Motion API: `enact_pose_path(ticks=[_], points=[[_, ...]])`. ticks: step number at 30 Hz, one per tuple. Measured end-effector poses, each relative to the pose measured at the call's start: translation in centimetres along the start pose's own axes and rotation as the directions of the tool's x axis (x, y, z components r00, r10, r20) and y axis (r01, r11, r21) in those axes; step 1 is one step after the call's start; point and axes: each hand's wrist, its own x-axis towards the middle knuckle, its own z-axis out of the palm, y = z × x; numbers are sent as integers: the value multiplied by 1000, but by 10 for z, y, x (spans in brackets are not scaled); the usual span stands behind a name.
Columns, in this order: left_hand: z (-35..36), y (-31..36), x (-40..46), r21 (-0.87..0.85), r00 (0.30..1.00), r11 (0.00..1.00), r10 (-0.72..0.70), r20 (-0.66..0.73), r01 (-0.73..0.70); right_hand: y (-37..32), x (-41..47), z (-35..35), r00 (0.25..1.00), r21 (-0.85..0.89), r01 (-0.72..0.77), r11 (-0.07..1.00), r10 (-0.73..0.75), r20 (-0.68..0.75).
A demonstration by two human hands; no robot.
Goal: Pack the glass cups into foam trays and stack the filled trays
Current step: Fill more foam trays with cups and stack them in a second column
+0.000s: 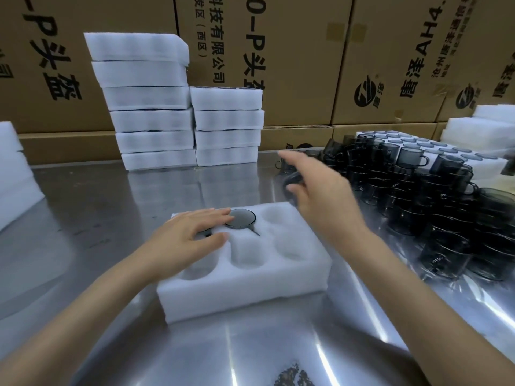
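A white foam tray [245,288] with six pockets lies in the middle of the steel table. One dark glass cup [240,218] sits in the far middle pocket, its handle pointing toward me. My left hand [192,232] lies flat over the far left pocket with straight fingers; a dark rim shows under the palm. My right hand [317,196] is stretched toward the left edge of the pile of dark glass cups [418,196], fingers spread above a cup [289,178], holding nothing that I can make out. Two stacks of foam trays [156,121] [228,126] stand at the back.
Cardboard boxes [306,65] wall off the back of the table. More cups stand on a foam sheet [446,151] at the far right, beside more white foam [482,126]. Foam pieces [14,185] lie at the left edge. Bare steel [250,358] lies in front of the tray.
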Motion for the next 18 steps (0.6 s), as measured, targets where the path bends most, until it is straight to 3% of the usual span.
enact_pose_path(ticks=[6,11,16,18], points=[[1,0,1,23,1000,1000,2,-7,-2,-6,1,31,970,89,-3,996,-19,244],[1,0,1,37,1000,999,3,-15,-2,10,4,31,970,133,-41,990,7,242],[1,0,2,38,1000,999,4,-8,-4,22,9,24,904,288,-146,946,10,428],[1,-1,2,24,1000,1000,0,-9,0,26,11,21,905,337,-165,927,6,424]])
